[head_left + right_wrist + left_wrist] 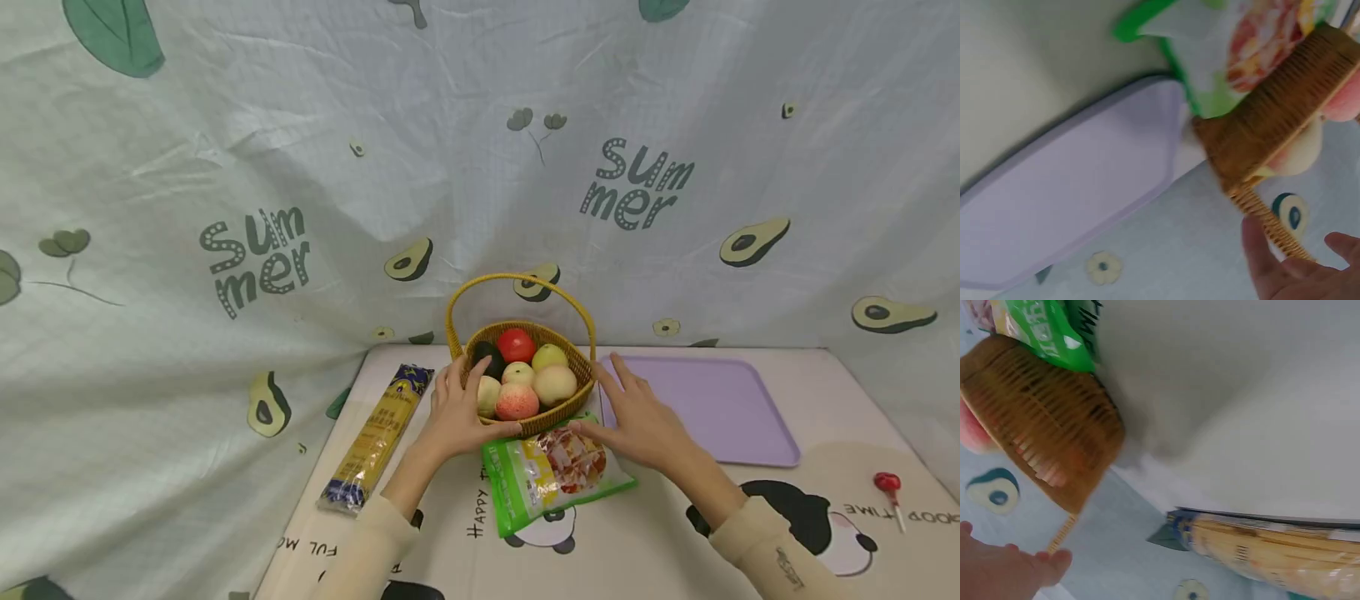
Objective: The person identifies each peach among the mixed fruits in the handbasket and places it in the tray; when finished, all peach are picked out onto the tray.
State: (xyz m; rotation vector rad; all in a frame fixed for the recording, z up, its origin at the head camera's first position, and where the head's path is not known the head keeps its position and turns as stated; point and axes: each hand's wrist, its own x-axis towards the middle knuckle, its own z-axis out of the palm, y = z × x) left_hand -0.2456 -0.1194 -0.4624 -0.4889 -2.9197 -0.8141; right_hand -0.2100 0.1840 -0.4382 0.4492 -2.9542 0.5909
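Note:
A woven basket with a tall arched handle stands at the back of the table, full of fruit. In it lie a red fruit, a dark fruit, a pinkish peach and several pale ones. At its left side is my left hand, fingers extended along the rim and thumb stretched across the front. My right hand is spread at the opposite side, fingertips right by the handle's base. Both wrist views show the basket wall and fingers beside the handle.
A green-edged plastic food bag lies just in front of the basket. To the left is a long pack of spaghetti. A lilac tray sits on the right, with a red lollipop farther right. Patterned cloth hangs behind.

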